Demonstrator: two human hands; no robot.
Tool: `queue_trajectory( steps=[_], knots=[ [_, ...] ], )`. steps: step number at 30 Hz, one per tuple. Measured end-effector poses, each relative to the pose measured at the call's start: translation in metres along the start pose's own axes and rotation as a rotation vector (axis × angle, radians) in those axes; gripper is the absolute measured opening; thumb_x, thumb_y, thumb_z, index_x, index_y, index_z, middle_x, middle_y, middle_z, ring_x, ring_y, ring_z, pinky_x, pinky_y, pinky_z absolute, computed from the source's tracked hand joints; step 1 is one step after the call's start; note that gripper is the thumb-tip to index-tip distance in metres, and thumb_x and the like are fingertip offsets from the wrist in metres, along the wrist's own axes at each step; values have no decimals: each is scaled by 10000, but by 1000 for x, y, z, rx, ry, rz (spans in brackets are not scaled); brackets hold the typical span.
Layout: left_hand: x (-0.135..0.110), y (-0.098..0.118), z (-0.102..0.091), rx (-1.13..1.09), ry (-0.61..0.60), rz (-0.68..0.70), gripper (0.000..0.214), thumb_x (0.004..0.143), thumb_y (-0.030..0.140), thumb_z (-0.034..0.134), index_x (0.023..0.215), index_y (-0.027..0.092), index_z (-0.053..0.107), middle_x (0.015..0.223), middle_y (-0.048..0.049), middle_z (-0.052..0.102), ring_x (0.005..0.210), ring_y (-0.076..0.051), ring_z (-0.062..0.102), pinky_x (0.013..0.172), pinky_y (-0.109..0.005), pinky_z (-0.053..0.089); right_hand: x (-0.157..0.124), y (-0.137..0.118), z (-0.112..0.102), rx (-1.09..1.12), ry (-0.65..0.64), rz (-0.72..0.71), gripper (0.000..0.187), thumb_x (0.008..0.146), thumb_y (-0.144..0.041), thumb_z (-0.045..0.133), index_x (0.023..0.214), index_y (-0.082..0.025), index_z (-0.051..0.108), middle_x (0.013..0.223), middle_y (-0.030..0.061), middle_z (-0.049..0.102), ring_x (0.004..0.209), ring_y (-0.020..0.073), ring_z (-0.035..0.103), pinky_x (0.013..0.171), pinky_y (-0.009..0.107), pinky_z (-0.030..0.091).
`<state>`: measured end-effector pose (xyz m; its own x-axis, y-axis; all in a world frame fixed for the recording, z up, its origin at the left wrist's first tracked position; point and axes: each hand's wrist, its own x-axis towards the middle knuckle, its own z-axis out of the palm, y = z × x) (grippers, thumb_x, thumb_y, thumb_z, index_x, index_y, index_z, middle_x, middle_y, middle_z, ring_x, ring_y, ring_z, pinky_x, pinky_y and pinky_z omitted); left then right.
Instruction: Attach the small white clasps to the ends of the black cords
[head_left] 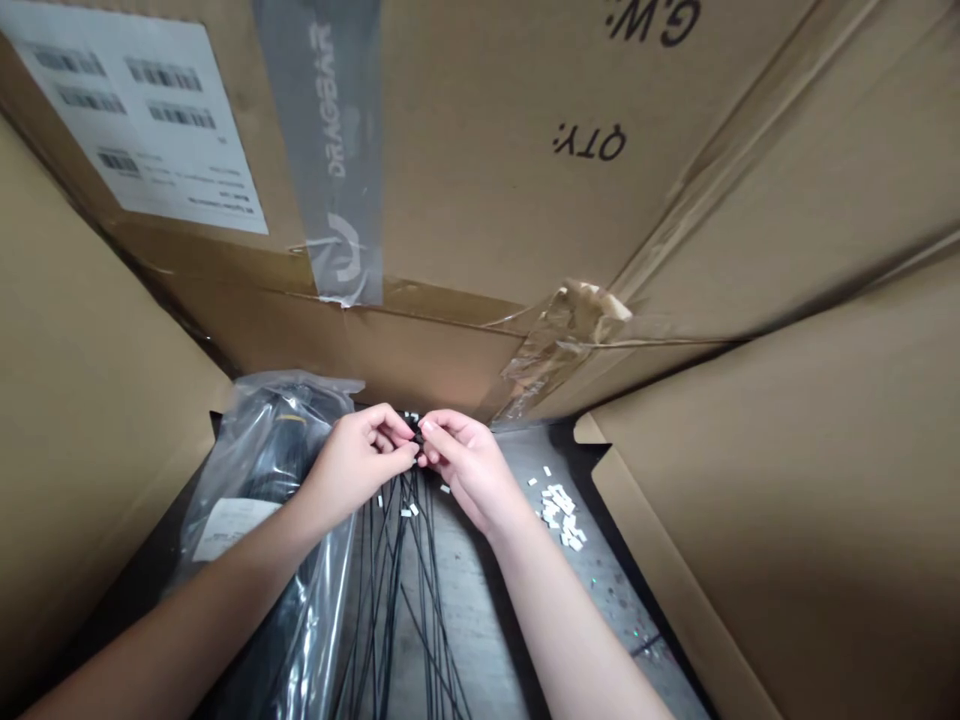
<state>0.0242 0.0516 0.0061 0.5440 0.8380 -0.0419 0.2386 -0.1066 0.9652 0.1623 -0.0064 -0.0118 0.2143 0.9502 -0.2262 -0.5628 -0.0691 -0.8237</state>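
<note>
Black thin cables [394,580] run approx. vertically in view, fanning downward, top ends gathered at centre & pinched tight by left hand [360,460] and right hand [465,470] fingers [429,430]. Clear plastic bag [255,470] w/ dark contents lies left; small white tabs [559,515] piled right on grey metal surface [622,610], between cardboard carton flaps [450,180].
</note>
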Motion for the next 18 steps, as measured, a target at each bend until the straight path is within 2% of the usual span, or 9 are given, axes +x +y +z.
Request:
queue_trajectory(
  steps=[3, 5, 9, 12, 18],
  knots=[
    [-2, 0, 1, -7, 38, 24, 107, 705, 184, 695, 770, 131, 628, 693, 14, 648, 611, -73, 589, 574, -177, 447, 0, 0, 0, -5, 9, -6, 406, 555, -410, 906, 767, -152, 675, 538, -65, 539, 524, 60, 465, 578, 218, 444],
    [-2, 2, 3, -87, 21, -4, 154, 693, 192, 717, 798, 131, 621, 715, 8, 659, 630, -90, 626, 602, -193, 489, 0, 0, -1, 2, -2, -11, 402, 563, -413, 903, 767, -152, 675, 534, -66, 535, 516, 59, 458, 567, 217, 435],
    [-1, 12, 3, -336, -117, -214, 311, 697, 315, 770, 889, 112, 636, 728, -24, 687, 548, -103, 621, 554, -231, 526, 1, 1, -3, 9, -46, -9, 378, 596, -413, 887, 764, -152, 672, 527, -59, 536, 505, 60, 446, 532, 210, 403],
    [-2, 17, -1, -468, -177, -298, 358, 717, 393, 792, 869, 92, 673, 744, -38, 688, 548, -77, 603, 550, -208, 529, 1, 0, -4, 14, -63, -18, 362, 607, -402, 884, 761, -150, 675, 564, -47, 561, 522, 61, 455, 532, 207, 404],
    [-4, 15, -9, -601, -281, -418, 296, 690, 283, 856, 855, 93, 700, 755, -31, 690, 592, -48, 610, 573, -145, 542, -3, -4, -3, 18, -95, -11, 327, 631, -383, 878, 753, -154, 679, 563, -52, 545, 515, 55, 444, 524, 196, 406]
  ],
)
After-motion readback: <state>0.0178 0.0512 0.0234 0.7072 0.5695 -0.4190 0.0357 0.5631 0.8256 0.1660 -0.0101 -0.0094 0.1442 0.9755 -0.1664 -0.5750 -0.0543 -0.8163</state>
